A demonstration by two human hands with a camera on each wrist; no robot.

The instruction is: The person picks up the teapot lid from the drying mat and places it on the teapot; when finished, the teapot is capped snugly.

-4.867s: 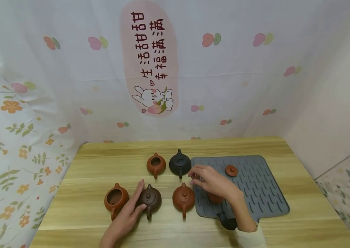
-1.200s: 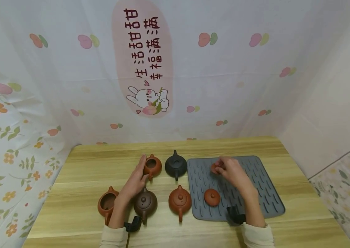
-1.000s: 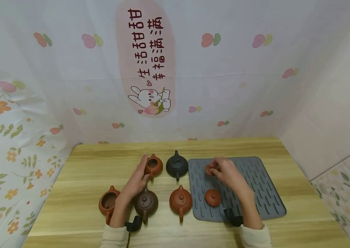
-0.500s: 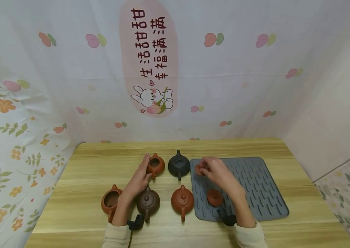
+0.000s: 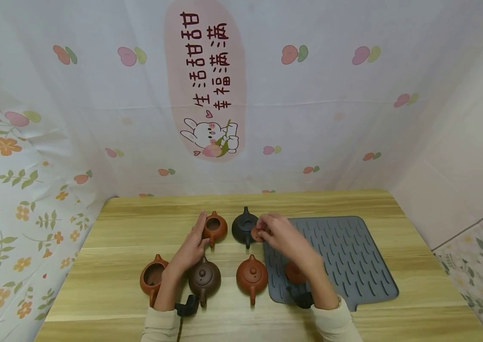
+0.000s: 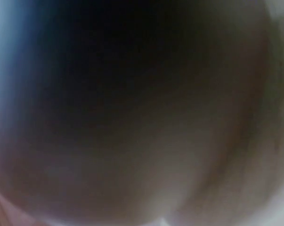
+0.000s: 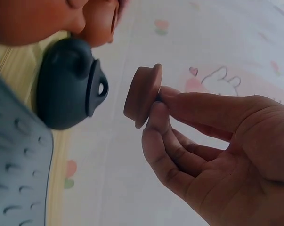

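My right hand (image 5: 279, 232) pinches a small reddish-brown teapot lid (image 7: 142, 96) by its knob, thumb against fingertips. In the right wrist view the lid is tilted on edge, level with the black teapot (image 7: 61, 87), with a gap between them. In the head view it overlaps that pot's right side. The black teapot has its own lid on. My left hand (image 5: 191, 246) lies along the left side of a small reddish clay teapot (image 5: 216, 232) without a lid, fingers straight, thumb by its handle. The left wrist view is filled by a blurred dark brown surface (image 6: 146, 155).
Nearer stand a larger lidless reddish teapot (image 5: 154, 274) partly behind my left forearm, a lidded dark brown teapot (image 5: 205, 280) and a lidded reddish teapot (image 5: 251, 276). A grey ridged mat (image 5: 356, 256) lies at right; another reddish lid (image 5: 294, 272) on it is partly covered by my right forearm.
My left hand has moved from the dark brown teapot to the small lidless one. The right hand has taken the small lid off the mat and carried it left to the black teapot.
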